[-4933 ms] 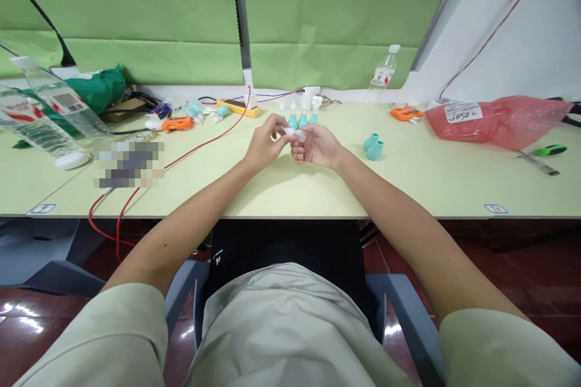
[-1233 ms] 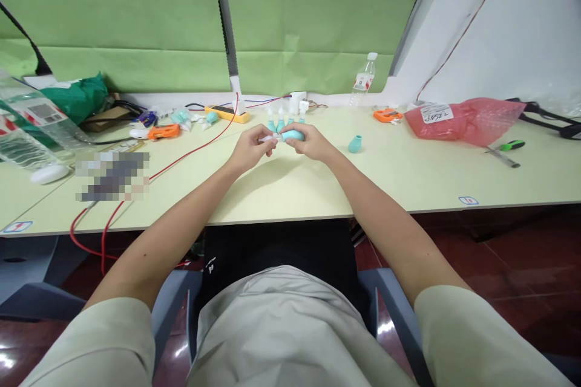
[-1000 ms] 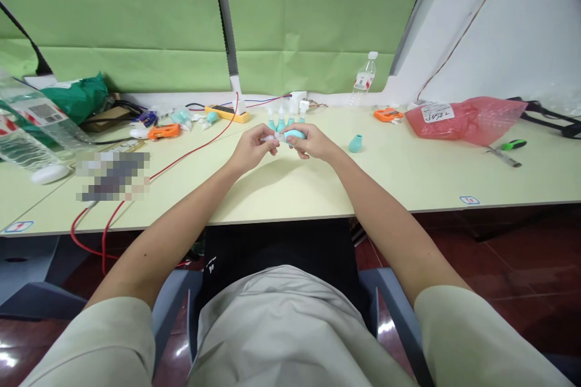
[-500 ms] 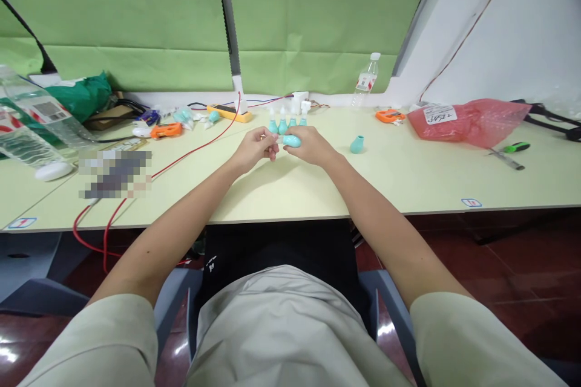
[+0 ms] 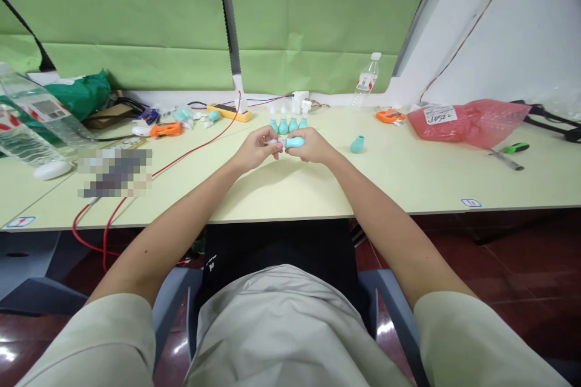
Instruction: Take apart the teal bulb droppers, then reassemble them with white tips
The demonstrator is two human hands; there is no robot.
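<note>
Holding both hands together over the middle of the table (image 5: 318, 193), we had a small teal bulb (image 5: 295, 143) between them, clear of the tabletop. Our right hand (image 5: 313, 148) was closed around the bulb's rounded body; our left hand (image 5: 254, 150) pinched a pale tip (image 5: 273, 142) at the bulb's left end. The bulb's long axis lay roughly level and crosswise, left to right, so the joint between bulb and tip sat squarely between the two hands. Neither hand was nearer; each was in contact with its own end. We could not tell whether the tip was fully seated in the bulb, since our fingers covered the joint.

Just to the right of our right hand, apart from it, a second teal bulb (image 5: 357, 144) stood alone on the table. Just beyond our hands stood a short row of teal bulbs with white tips (image 5: 287, 123), upright and close together.

Farther left lay an orange tool (image 5: 166, 129) and a red wire (image 5: 190, 151) running across the table and over its front edge. Farther right lay a pink plastic bag (image 5: 472, 122) with a white label; its contents were not discernible. A clear bottle (image 5: 367, 80) stood at the back by the green screen (image 5: 318, 12); whether it held anything we could not tell.
</note>
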